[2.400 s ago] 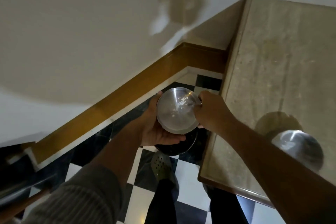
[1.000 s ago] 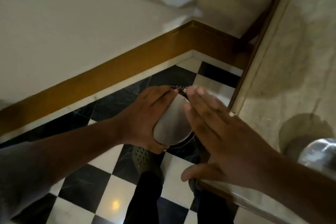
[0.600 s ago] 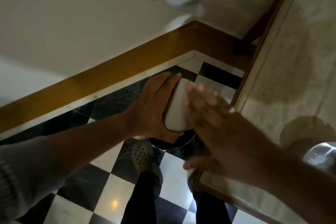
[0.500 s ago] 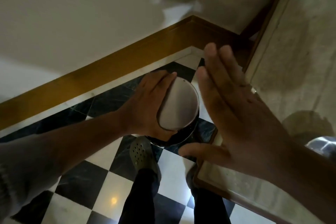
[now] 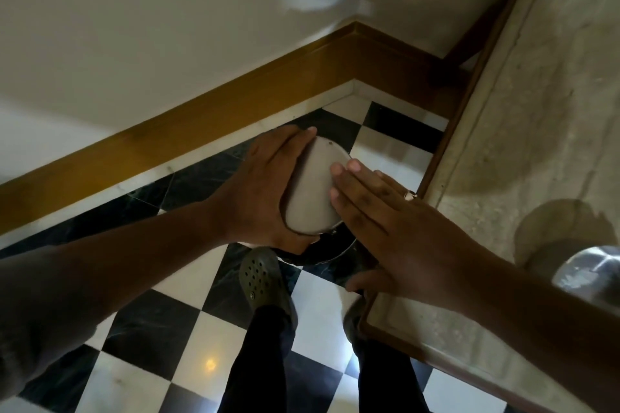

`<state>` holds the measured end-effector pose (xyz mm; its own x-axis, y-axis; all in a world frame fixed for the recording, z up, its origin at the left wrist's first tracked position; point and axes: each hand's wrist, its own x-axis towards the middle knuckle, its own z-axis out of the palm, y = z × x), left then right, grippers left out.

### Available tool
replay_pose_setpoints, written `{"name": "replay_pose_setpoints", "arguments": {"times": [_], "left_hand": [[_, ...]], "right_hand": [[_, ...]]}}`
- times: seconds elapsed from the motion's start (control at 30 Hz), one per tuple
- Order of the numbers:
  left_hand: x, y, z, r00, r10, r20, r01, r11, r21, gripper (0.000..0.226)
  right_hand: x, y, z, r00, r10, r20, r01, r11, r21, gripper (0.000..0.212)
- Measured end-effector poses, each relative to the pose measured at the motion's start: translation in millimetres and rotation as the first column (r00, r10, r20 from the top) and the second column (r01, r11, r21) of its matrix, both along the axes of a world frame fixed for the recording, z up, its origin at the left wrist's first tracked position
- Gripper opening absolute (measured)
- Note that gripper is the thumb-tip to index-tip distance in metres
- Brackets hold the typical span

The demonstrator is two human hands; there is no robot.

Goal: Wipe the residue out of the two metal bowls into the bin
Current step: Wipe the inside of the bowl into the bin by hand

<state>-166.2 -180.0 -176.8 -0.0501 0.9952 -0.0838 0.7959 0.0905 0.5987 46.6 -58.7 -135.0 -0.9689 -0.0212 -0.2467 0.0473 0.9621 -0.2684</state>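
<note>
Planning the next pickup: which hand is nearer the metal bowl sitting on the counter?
Right. The right hand is beside the counter edge, nearer the counter bowl; the left hand is farther away, gripping the other bowl over the bin.

Held bowl [image 5: 310, 191] above bin [image 5: 330, 250], counter [image 5: 536, 151] right.

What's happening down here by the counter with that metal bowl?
A person is cleaning out a metal bowl over a dark bin on the checkered floor. The left hand grips the bowl, turned so its base faces the camera, and the right hand is flat and open, its fingers at the bowl's base. A second metal bowl waits on the stone counter.
</note>
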Motion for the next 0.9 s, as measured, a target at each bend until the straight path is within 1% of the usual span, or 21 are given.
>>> {"name": "replay_pose_setpoints", "arguments": {"times": [0.07, 0.1, 0.13, 0.17, 0.2, 0.23, 0.27, 0.3, 0.33, 0.37, 0.43, 0.5, 0.57, 0.63, 0.67, 0.73, 0.77, 0.8, 0.9], "left_hand": [[0.2, 2.4, 1.4, 0.998, 0.012, 0.058, -0.013, 1.000, 0.010, 0.126], [0.1, 4.2, 1.4, 0.995, 0.013, 0.103, -0.011, 1.000, -0.016, 0.125], [-1.2, 5.2, 1.1, 0.987, 0.024, 0.157, -0.013, 0.997, -0.073, 0.124], [-1.8, 8.1, 3.3, 0.974, 0.069, 0.217, -0.036, 0.988, -0.151, 0.124], [-1.8, 10.4, 5.4, 0.943, 0.160, 0.291, -0.088, 0.965, -0.245, 0.124], [-0.9, 11.4, 6.8, 0.871, 0.311, 0.380, -0.173, 0.918, -0.357, 0.122], [-0.5, 12.4, 9.4, 0.739, 0.494, 0.457, -0.271, 0.840, -0.469, 0.115], [0.3, 11.9, 10.0, 0.578, 0.645, 0.500, -0.344, 0.748, -0.567, 0.103], [2.7, 11.9, 10.1, 0.431, 0.748, 0.504, -0.393, 0.659, -0.642, 0.090], [5.6, 11.7, 11.1, 0.336, 0.806, 0.488, -0.428, 0.592, -0.683, 0.079], [14.4, 10.7, 14.7, 0.208, 0.860, 0.465, -0.480, 0.504, -0.718, 0.062], [22.5, 7.5, 20.7, 0.065, 0.904, 0.423, -0.522, 0.392, -0.758, 0.046], [29.1, 5.1, 29.5, -0.041, 0.917, 0.396, -0.526, 0.317, -0.789, 0.040], [33.6, 9.8, 41.2, -0.089, 0.920, 0.382, -0.538, 0.278, -0.796, 0.042], [36.7, 14.4, 47.3, -0.108, 0.918, 0.382, -0.549, 0.265, -0.793, 0.043], [43.5, 27.7, 64.6, -0.100, 0.915, 0.390, -0.579, 0.266, -0.771, 0.040], [47.1, 35.5, 70.9, -0.085, 0.914, 0.397, -0.586, 0.277, -0.762, 0.037], [52.2, 44.2, 77.9, -0.059, 0.913, 0.405, -0.591, 0.295, -0.751, 0.033], [66.3, 68.7, 99.1, 0.034, 0.910, 0.414, -0.592, 0.352, -0.725, 0.026]], "right_hand": [[-0.8, -2.4, -9.4, 1.000, -0.026, -0.018, 0.025, 1.000, -0.011, 0.093], [-2.2, -2.7, -13.5, 0.998, -0.055, -0.022, 0.054, 0.998, -0.039, 0.087], [-4.9, -2.5, -17.8, 0.997, -0.076, -0.026, 0.074, 0.994, -0.083, 0.081], [-8.4, -0.4, -21.6, 0.994, -0.102, -0.039, 0.096, 0.987, -0.128, 0.075], [-13.1, 1.6, -22.5, 0.987, -0.151, -0.049, 0.140, 0.974, -0.177, 0.069], [-18.0, 1.9, -23.8, 0.974, -0.226, -0.036, 0.210, 0.946, -0.247, 0.064], [-24.2, 0.9, -22.0, 0.946, -0.325, -0.002, 0.305, 0.892, -0.333, 0.059], [-29.3, -0.7, -22.2, 0.901, -0.428, 0.063, 0.413, 0.809, -0.419, 0.056], [-32.7, -3.3, -23.8, 0.846, -0.518, 0.127, 0.509, 0.713, -0.482, 0.052], [-35.5, -5.2, -25.3, 0.789, -0.592, 0.166, 0.581, 0.629, -0.517, 0.046], [-38.6, -5.1, -28.0, 0.680, -0.709, 0.185, 0.674, 0.506, -0.538, 0.036], [-39.1, -1.0, -29.8, 0.595, -0.784, 0.174, 0.726, 0.432, -0.535, 0.028], [-36.9, 4.9, -30.3, 0.552, -0.819, 0.155, 0.746, 0.402, -0.531, 0.022], [-36.6, 11.7, -27.4, 0.552, -0.822, 0.139, 0.738, 0.404, -0.540, 0.019], [-36.2, 15.6, -25.9, 0.556, -0.820, 0.140, 0.733, 0.404, -0.547, 0.021], [-35.0, 26.3, -15.7, 0.527, -0.838, 0.140, 0.739, 0.371, -0.562, 0.032], [-33.5, 32.5, -9.7, 0.502, -0.854, 0.136, 0.757, 0.357, -0.548, 0.038], [-29.7, 40.1, -3.2, 0.482, -0.867, 0.128, 0.778, 0.357, -0.518, 0.040], [-15.4, 62.4, 14.8, 0.455, -0.883, 0.114, 0.823, 0.368, -0.433, 0.031]]}}
